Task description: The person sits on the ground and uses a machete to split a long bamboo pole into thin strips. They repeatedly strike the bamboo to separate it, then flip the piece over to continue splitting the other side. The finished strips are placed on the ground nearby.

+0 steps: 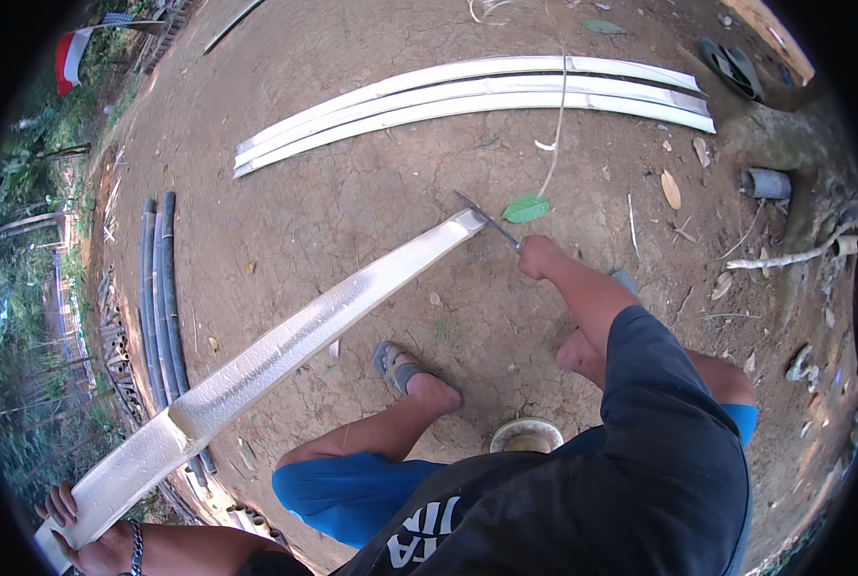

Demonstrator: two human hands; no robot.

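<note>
A long split bamboo strip, pale on its hollow inner face, slants from the lower left up to the middle. My left hand is closed around its near end, fingers over one edge and thumb by the other. In my right hand, a knife with a dark narrow blade is gripped by its handle. The blade crosses the strip's far end and appears to touch it. A green leaf lies on the ground just beyond the knife.
Several pale split bamboo strips lie side by side at the back. Dark bamboo poles rest on the left. A tree trunk, a pair of sandals and a cut bamboo piece are at the right. A round rim shows near my legs.
</note>
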